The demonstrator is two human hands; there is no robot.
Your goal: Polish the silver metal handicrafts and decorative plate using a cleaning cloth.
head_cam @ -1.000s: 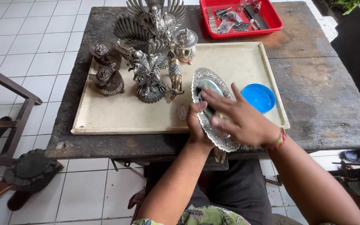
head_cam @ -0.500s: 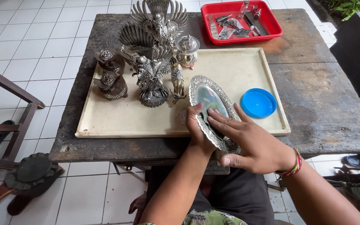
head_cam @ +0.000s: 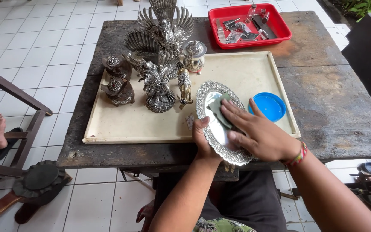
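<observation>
- White floor tiles surround a dark, weathered wooden table (head_cam: 323,111) that carries a cream rectangular tray (head_cam: 121,129).
- Right hand (head_cam: 260,135): fingers spread flat, pressing a small grey-green cloth (head_cam: 218,111) onto the dish's centre.
- Left hand (head_cam: 205,144): closed on the near left rim of the oval silver dish with embossed border (head_cam: 209,92).
- That dish lies at the tray's near edge, right of middle, overhanging the table's front edge; its long axis runs from far-left to near-right.
- Just right of it, on the tray, a round blue plastic lid (head_cam: 269,106).
- A small pale tag (head_cam: 190,121) lies just left of the dish.
- Toward the tray's far left stand ornate silver winged figurines (head_cam: 157,83) and small lidded pots (head_cam: 117,88).
- At the table's far right corner, a red plastic tray (head_cam: 247,23) of small tools.
</observation>
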